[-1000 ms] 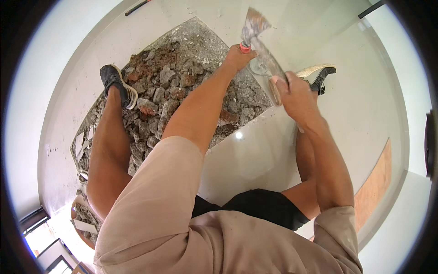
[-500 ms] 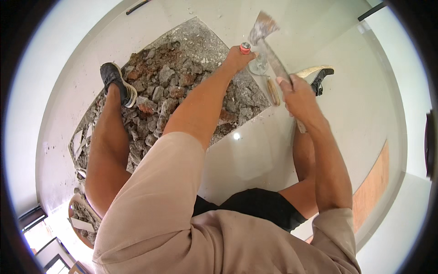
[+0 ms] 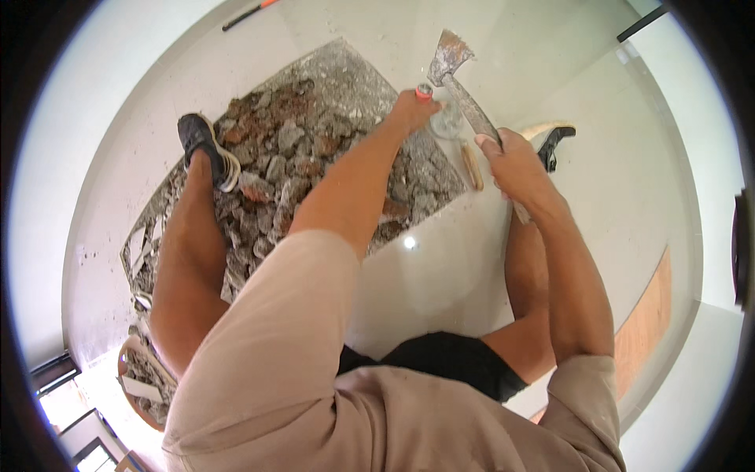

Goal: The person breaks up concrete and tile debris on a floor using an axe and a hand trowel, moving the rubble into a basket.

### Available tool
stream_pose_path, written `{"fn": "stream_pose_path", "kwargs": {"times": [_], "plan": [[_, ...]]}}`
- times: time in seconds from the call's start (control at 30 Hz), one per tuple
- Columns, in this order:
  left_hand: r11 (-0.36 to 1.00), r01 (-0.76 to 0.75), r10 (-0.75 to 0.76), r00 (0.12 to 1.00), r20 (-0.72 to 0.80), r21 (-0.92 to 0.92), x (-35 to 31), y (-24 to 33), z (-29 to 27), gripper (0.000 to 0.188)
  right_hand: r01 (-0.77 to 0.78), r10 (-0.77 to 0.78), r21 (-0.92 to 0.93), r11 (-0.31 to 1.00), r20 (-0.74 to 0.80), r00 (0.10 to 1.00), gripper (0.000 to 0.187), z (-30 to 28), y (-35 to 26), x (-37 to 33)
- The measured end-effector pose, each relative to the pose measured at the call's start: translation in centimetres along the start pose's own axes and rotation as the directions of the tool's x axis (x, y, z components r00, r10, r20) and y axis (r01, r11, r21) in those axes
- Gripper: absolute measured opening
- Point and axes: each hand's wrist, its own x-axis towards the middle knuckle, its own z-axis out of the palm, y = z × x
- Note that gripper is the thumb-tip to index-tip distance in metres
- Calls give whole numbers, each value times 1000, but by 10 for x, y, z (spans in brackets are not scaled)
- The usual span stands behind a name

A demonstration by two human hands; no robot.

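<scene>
My left hand (image 3: pixel 412 112) is closed around a chisel, whose round metal top and red collar (image 3: pixel 424 92) stick up out of the fist. The rest of that tool is hidden by the hand, over the far right part of broken rubble (image 3: pixel 287 141). Up and to the right, my right hand (image 3: pixel 515 167) grips the worn handle of a hatchet (image 3: pixel 451 59). Its wide, rust-stained head is just beyond the chisel's top, apart from it. A trowel-like tool with a wooden handle (image 3: pixel 472 166) lies on the floor between my hands.
Glossy pale tiles (image 3: pixel 440 275) surround the broken patch. My left shoe (image 3: pixel 206 149) rests at the rubble's left side; my right shoe (image 3: pixel 557 148) is on tile. A round tub (image 3: pixel 126 370) of debris stands at lower left. A wooden board (image 3: pixel 645 315) lies right, a dark bar (image 3: pixel 248 16) far left.
The hatchet head has shifted slightly and is now sharp instead of blurred. Both hands keep their grips. The whole scene sits a little lower in the picture.
</scene>
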Motion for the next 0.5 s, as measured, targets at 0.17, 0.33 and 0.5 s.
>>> {"fn": "stream_pose_path", "kwargs": {"times": [0.17,0.33,0.5], "plan": [[896,423,-445,863,240,137,10,-7,-4,50,338,-67,590,733,-432,899,44,-102,-33,-5],[895,415,-444,864,238,163,12,-9,-6,51,305,-54,262,916,-672,739,35,-38,-27,-2],[969,221,-234,964,129,107,9,-4,1,47,79,-75,86,993,-57,996,40,28,22,-10]]}}
